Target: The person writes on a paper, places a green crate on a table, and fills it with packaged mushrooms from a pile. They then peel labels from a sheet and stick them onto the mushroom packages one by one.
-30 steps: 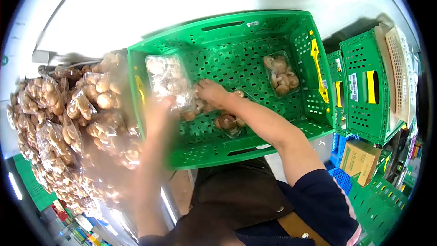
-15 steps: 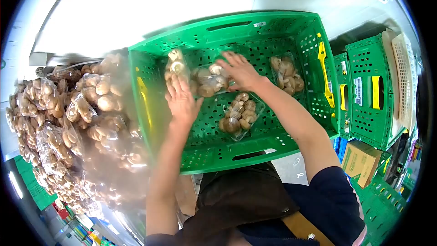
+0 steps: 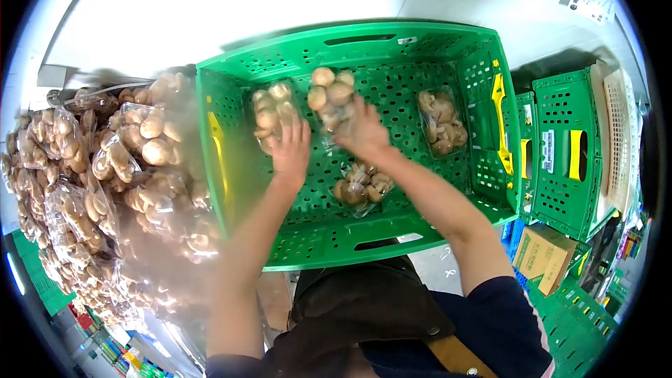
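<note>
Inside a green crate [image 3: 301,255], my left hand [image 3: 292,154] lies with outstretched fingers on the lower right part of the left mushroom bag [image 3: 266,115]. My right hand [image 3: 367,136] has its thumb and fingers round the lower end of the middle mushroom bag [image 3: 332,91], which stands lengthwise in the crate. Just below that hand is another bag of mushrooms [image 3: 357,189], partly covered by the wrist. A further clear bag of mushrooms [image 3: 442,122] rests near the crate's right wall, apart from both hands.
A large heap of bagged mushrooms [image 3: 105,161] borders the crate on the left. Stacked green crates [image 3: 567,112] stand at the right, with a cardboard box [image 3: 544,257] below them. A white wall or panel [image 3: 245,0] lies behind the crate.
The middle bag has turned from crosswise to lengthwise, with my right hand now around its lower end. The left bag has shifted slightly and lies more flatly under my left hand.
</note>
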A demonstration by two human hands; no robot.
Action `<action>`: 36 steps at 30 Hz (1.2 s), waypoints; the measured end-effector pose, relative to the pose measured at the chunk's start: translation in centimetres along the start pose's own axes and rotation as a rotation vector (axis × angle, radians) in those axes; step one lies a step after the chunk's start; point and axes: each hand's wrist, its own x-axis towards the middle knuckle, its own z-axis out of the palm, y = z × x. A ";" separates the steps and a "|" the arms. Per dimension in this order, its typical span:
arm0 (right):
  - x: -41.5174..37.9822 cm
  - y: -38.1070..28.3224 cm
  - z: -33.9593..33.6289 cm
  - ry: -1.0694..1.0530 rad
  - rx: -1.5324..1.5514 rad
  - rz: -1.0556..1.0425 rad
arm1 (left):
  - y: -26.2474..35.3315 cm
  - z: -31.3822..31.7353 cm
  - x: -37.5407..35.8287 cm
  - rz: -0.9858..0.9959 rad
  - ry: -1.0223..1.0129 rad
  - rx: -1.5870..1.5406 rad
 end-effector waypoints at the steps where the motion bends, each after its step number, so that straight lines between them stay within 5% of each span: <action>1: 0.2 -0.6 2.3 0.038 -0.001 -0.049 | -0.3 0.6 0.1 -0.011 0.001 0.036; 6: 0.7 -3.3 6.2 0.029 0.075 -0.110 | -1.9 0.3 -0.1 -0.045 -0.088 -0.036; 9: -0.6 -0.2 0.5 -0.159 0.053 -0.267 | -1.0 -1.4 -1.1 -0.099 -0.194 -0.273; 11: -1.9 4.8 -2.6 0.085 -0.159 -0.491 | -1.6 -5.5 -1.2 -0.005 -0.152 -0.427; 16: -3.5 13.2 -11.1 0.318 -0.475 0.038 | -1.8 -2.2 -1.8 0.205 -0.091 -0.576; 18: -3.1 15.9 -10.9 0.330 -0.509 0.074 | -2.1 -2.4 -2.0 0.225 -0.096 -0.586; 21: -2.3 17.2 -9.3 0.354 -0.197 0.045 | -2.6 -3.4 -2.0 0.251 -0.130 -0.607; 25: 1.7 16.6 -11.2 0.480 -0.234 -0.121 | -1.1 -2.8 -0.6 0.210 -0.092 -0.334; 28: 2.9 13.5 -12.4 0.598 -0.592 -0.214 | 0.3 -2.8 0.0 0.120 -0.079 -0.391; 32: -2.1 7.0 -7.7 -0.164 -0.353 -1.070 | 1.2 -3.2 0.3 0.096 -0.134 -0.303; 36: -1.9 7.7 -3.1 -0.364 -0.458 -1.105 | 0.4 -2.9 -0.2 0.133 -0.084 -0.308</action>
